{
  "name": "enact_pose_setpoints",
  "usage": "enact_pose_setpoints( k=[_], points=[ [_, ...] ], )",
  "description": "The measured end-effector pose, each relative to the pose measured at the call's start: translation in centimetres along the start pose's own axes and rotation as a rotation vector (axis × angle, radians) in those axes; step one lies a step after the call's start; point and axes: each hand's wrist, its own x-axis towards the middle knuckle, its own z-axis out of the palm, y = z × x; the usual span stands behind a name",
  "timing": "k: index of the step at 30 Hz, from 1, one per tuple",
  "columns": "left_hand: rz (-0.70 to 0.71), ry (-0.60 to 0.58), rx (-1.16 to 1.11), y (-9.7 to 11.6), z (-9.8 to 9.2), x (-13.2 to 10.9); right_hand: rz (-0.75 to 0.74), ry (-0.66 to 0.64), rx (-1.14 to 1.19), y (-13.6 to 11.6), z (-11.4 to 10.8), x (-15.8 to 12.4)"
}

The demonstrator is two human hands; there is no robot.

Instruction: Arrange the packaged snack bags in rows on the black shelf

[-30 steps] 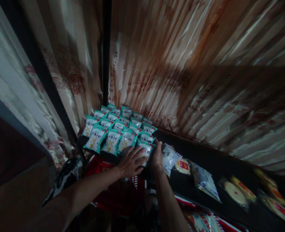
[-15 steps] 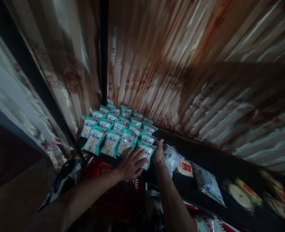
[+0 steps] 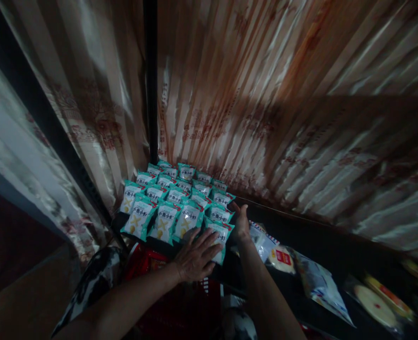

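Rows of green-and-white snack bags (image 3: 166,186) stand upright, leaning back, at the left end of a black shelf (image 3: 294,219). My left hand (image 3: 198,255) lies with spread fingers against the lower front of the rightmost front-row snack bag (image 3: 219,234). Beside the right end of the rows is my right hand (image 3: 242,221), held edge-on with its thumb raised and its fingers extended. Its palm faces the bags; whether it touches them I cannot tell.
Right of my right hand lie a clear-wrapped packet (image 3: 262,241), a round packet with a red label (image 3: 281,259), a bluish bag (image 3: 322,283) and a pale round item (image 3: 375,304). A red basket (image 3: 180,302) sits below the shelf edge. Patterned sheeting (image 3: 265,104) hangs behind, near a black post (image 3: 151,85).
The view has shifted slightly, so the bags appear lower. My right hand has moved a little away from the bags to the right; my left hand stays on the front bag.
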Motion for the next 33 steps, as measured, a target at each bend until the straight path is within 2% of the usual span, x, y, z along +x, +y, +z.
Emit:
enact_pose_setpoints(
  k=[3,6,13,18,21,26,30,33],
  points=[
    [-0.008,0.009,0.0,0.0,0.0,0.0,0.13,-0.022,0.041,-0.2,0.4,0.1],
    [-0.008,0.007,0.005,0.0,0.1,0.0,0.184,-0.048,0.053,-0.5,0.6,0.0],
    [0.005,-0.023,0.013,-0.1,0.3,-0.1,0.131,0.016,0.055,-0.8,0.5,-1.4],
    [0.029,-0.004,0.028,-0.3,0.0,-0.1,0.049,0.129,0.063,-2.0,0.0,-2.7],
    [0.047,-0.001,0.033,-0.3,-0.3,-0.1,-0.001,0.161,0.138,-3.1,-0.2,-4.3],
    [0.034,0.003,0.015,-0.3,-0.2,-0.2,-0.089,0.222,0.197,-4.6,0.1,-8.8],
    [0.024,0.007,-0.016,-0.3,0.1,-0.3,-0.097,0.33,0.167,-4.6,0.0,-12.0],
    [0.013,0.021,-0.029,-0.2,0.3,-0.5,-0.141,0.368,0.051,-3.9,-0.6,-14.4]
  ],
)
